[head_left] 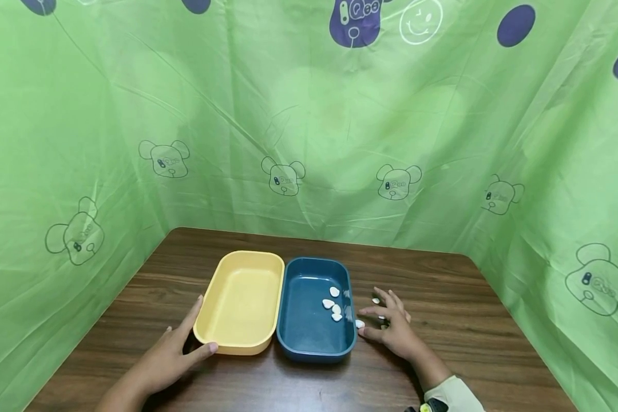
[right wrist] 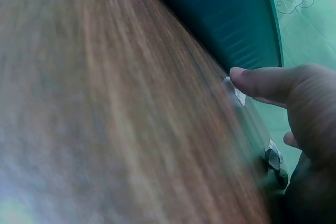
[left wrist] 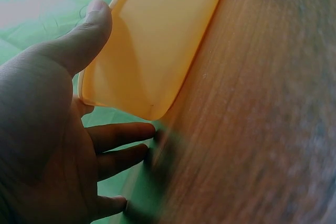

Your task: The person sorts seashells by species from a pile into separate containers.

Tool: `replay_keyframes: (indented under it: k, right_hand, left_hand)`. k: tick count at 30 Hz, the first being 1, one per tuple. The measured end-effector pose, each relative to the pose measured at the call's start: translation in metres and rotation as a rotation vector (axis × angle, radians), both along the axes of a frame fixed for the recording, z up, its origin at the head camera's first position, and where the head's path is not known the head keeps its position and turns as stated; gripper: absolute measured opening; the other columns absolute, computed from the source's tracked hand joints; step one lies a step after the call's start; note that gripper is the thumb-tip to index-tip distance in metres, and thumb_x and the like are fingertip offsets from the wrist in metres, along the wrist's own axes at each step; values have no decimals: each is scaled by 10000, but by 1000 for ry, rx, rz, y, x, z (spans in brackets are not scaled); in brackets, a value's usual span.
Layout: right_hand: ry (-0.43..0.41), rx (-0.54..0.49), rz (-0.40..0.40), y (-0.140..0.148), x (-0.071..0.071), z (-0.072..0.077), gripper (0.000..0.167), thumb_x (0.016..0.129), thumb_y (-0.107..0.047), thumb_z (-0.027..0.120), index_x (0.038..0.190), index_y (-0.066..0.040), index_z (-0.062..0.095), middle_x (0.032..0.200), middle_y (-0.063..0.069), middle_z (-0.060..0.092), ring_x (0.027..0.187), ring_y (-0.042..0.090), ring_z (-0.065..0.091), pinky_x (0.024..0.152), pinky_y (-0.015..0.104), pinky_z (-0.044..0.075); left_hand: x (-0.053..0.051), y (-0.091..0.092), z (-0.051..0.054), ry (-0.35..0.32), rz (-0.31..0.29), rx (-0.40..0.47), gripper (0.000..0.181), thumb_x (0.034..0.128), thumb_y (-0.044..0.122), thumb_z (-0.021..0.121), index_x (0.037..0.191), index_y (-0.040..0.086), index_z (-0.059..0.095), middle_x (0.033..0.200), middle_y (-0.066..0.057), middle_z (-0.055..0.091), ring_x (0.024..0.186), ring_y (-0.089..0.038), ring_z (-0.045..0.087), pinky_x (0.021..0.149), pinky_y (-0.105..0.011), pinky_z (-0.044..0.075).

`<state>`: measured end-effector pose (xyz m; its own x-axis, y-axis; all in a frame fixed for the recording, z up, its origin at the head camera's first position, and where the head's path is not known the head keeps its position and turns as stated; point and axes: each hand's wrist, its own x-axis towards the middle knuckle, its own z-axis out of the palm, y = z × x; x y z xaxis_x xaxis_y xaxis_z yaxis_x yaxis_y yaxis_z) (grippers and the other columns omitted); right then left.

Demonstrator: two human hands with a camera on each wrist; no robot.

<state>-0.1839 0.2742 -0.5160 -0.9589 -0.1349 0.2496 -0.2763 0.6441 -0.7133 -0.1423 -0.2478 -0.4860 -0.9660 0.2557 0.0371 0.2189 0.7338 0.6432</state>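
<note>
The left hand (head_left: 167, 357) rests at the near left corner of a yellow rectangular container (head_left: 239, 350), its thumb and index fingertip at the rim. In the left wrist view the other fingers spread loosely beneath the container. My right hand (head_left: 393, 326) is low over the table, right of a blue container (head_left: 314, 357). A small white stone (head_left: 360, 324) lies close against that container's outer wall, by the right thumb tip; a gap shows between it and the index fingertip. Several white stones (head_left: 328, 304) lie inside the blue container. The yellow one holds nothing visible.
The two containers stand side by side on a brown wooden table (head_left: 443, 297). A few more small stones (head_left: 375, 300) lie around and under the right hand, partly hidden. Green printed cloth (head_left: 329, 212) encloses the table's back and sides.
</note>
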Motion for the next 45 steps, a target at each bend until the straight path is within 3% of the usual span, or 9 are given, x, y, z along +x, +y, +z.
replay_keyframes:
  k: [7, 26, 37, 45]
  right_hand:
    - [-27, 42, -7, -1, -2, -2, 256, 798, -292, 978, 1003, -293, 824, 1717, 279, 394, 1622, 620, 93, 1160, 848, 45]
    - [-41, 93, 10, -2, -1, 0, 130, 908, -326, 904, 967, -371, 798, 1729, 236, 395, 1616, 607, 127, 1144, 824, 55]
    - [-87, 104, -18, -4, -2, 2, 165, 916, -234, 879, 909, -259, 716, 1639, 237, 482, 1607, 542, 214, 1135, 768, 113]
    - [-35, 78, -19, -5, 0, 0, 173, 913, -169, 867, 883, -223, 705, 1591, 245, 512, 1562, 544, 272, 1114, 772, 135]
  left_hand:
    - [-1, 0, -3, 22, -12, 31, 1093, 1008, 525, 753, 1779, 316, 7, 1702, -269, 428, 1394, -672, 538, 1180, -898, 212]
    - [-1, 1, -3, 29, -6, 30, 1102, 1000, 524, 762, 1782, 294, 20, 1670, -300, 456, 1381, -682, 541, 1177, -900, 209]
    - [-3, -1, -5, 39, -14, 40, 1100, 1002, 511, 764, 1783, 281, 24, 1683, -295, 440, 1386, -659, 554, 1182, -897, 205]
    - [-2, -1, -5, 28, -9, 30, 1104, 1002, 524, 760, 1781, 298, 10, 1676, -296, 450, 1387, -668, 547, 1183, -897, 206]
